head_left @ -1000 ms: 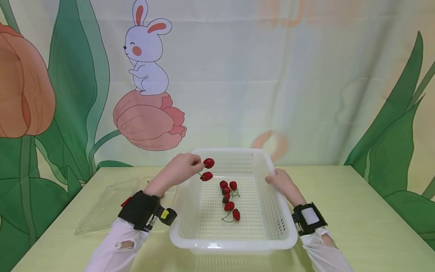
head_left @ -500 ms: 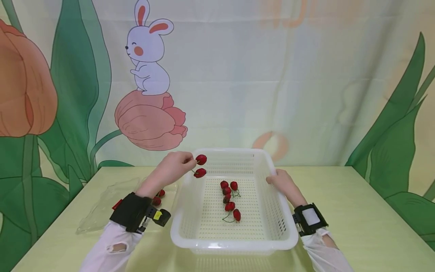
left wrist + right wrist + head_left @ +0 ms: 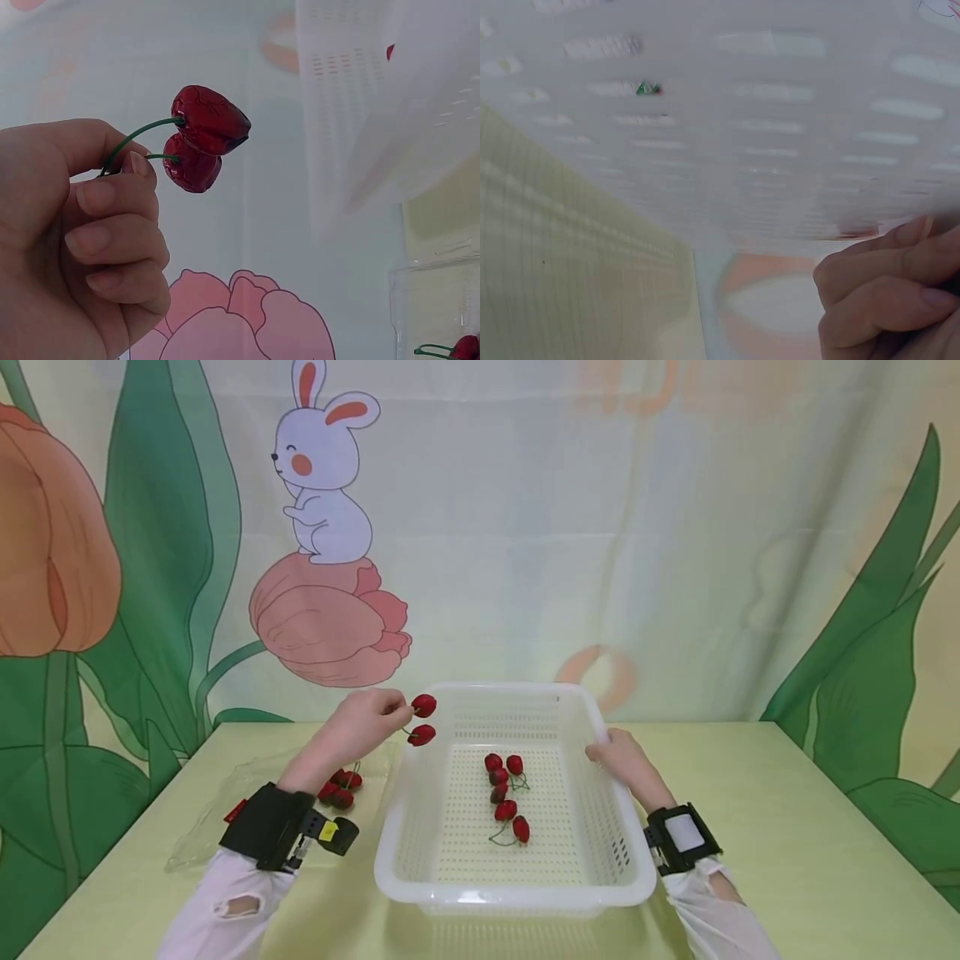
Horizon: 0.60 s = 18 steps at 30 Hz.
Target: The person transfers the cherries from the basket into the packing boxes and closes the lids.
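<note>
My left hand [image 3: 363, 720] pinches the green stems of a pair of red cherries [image 3: 206, 120], which dangle near the left rim of a white plastic basket [image 3: 517, 896]. The fruit hangs clear of the fingertips in the left wrist view. With fingers curled over the basket's right rim, my right hand [image 3: 628, 764] grips it; the right wrist view shows these fingers against the slotted outer wall. On the basket floor, several cherries [image 3: 506, 810] lie in a rough column, some with stems. More cherries [image 3: 342, 798] sit in a clear plastic tray left of the basket, partly behind my left wrist.
The clear plastic tray's open lid [image 3: 213, 827] spreads over the left of the pale yellow table [image 3: 787, 827]. Behind the table's far edge hangs a printed curtain [image 3: 675, 543] with a rabbit and tulips.
My left hand has moved left, carrying the cherry pair from over the basket to its left rim. The cherries in the clear tray have come into sight. My right hand stays put.
</note>
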Available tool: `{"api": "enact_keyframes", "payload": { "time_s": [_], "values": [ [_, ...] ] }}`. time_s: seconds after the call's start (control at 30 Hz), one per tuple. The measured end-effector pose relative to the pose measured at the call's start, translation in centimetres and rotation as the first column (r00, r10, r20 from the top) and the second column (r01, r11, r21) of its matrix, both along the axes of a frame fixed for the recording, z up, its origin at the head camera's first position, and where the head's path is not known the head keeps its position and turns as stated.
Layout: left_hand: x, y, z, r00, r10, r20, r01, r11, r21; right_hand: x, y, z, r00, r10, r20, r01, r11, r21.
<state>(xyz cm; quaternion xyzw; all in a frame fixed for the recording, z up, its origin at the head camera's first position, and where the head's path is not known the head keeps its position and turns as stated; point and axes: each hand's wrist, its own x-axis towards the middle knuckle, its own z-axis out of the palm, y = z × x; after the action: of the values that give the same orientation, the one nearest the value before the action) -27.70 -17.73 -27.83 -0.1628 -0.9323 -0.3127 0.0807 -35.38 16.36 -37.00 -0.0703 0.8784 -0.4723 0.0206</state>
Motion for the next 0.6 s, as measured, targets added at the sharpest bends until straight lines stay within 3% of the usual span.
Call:
{"api": "enact_keyframes", "payload": {
  "time_s": [0.6],
  "values": [
    [0.4, -2.3, -0.7, 0.997, 0.06, 0.05, -0.059, 0.998, -0.017, 0.1, -0.1, 0.0, 1.0, 0.001, -0.003, -0.001, 1.0, -0.008]
  ]
}}
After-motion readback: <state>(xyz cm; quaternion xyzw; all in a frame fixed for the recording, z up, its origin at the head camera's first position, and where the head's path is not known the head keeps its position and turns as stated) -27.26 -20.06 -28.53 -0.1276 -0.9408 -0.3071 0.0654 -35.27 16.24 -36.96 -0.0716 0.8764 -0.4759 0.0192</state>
